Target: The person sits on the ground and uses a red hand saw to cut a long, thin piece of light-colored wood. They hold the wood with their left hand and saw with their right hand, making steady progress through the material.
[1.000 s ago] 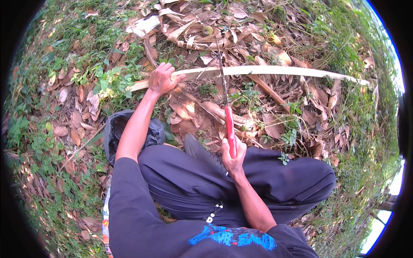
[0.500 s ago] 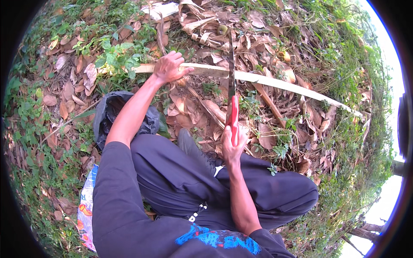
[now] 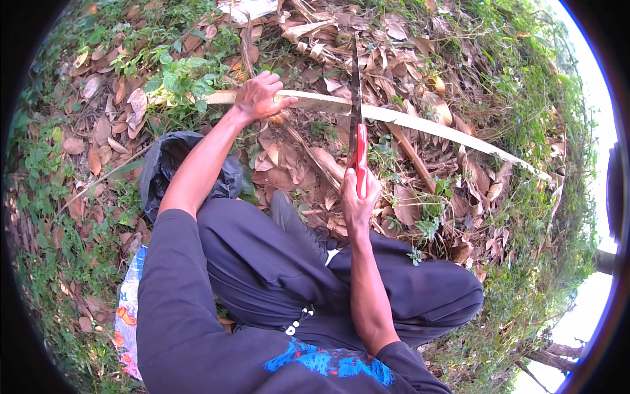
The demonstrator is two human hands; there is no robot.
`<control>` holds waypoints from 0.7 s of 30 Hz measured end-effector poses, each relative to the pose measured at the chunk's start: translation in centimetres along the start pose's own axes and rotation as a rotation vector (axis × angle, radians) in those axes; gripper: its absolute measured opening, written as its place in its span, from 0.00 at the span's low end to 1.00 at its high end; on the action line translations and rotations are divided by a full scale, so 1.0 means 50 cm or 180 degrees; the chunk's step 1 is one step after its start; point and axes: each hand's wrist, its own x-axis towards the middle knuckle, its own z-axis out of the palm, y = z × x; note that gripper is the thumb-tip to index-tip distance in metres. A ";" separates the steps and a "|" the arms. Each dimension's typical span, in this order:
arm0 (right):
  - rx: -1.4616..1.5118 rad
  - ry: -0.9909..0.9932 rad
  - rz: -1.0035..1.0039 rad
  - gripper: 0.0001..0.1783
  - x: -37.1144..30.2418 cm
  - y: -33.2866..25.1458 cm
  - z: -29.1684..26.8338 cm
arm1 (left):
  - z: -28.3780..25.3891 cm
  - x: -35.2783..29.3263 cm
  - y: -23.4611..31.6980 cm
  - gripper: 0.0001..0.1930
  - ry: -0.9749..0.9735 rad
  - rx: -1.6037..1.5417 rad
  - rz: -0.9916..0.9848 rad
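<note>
A long pale wooden strip [image 3: 433, 126] lies crosswise in front of me over the leaf litter. Toward its left end my left hand [image 3: 260, 97] is closed on it, pressing from above with the thumb pointing right. My right hand [image 3: 359, 200] is wrapped round the red handle of a handsaw [image 3: 358, 154]. The saw's dark blade points away from me and crosses the strip to the right of my left hand. How deep the teeth sit in the wood cannot be made out.
By my left forearm stands an open dark plastic bag [image 3: 157, 171]. A colourful printed sack [image 3: 128, 315] lies at my left side. Beyond the strip are dried leaves [image 3: 315, 46] and a white scrap [image 3: 252, 9]. A brown stick [image 3: 413, 157] lies under the strip, and green plants surround the spot.
My right hand has pushed the saw away from me, so its handle is now closer to the strip. My left hand stays in place on the wood.
</note>
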 end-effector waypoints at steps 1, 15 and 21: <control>0.0007 0.0071 -0.0006 0.10 -0.013 0.008 -0.002 | 0.001 -0.001 0.000 0.27 0.0032 -0.0004 0.0005; 0.0240 0.0135 0.0287 0.09 -0.025 -0.007 -0.002 | 0.013 -0.002 -0.006 0.34 -0.0070 0.0158 -0.0003; 0.0289 0.0085 0.0299 0.06 -0.049 -0.014 0.005 | 0.017 -0.016 -0.010 0.35 0.0091 0.0197 -0.0071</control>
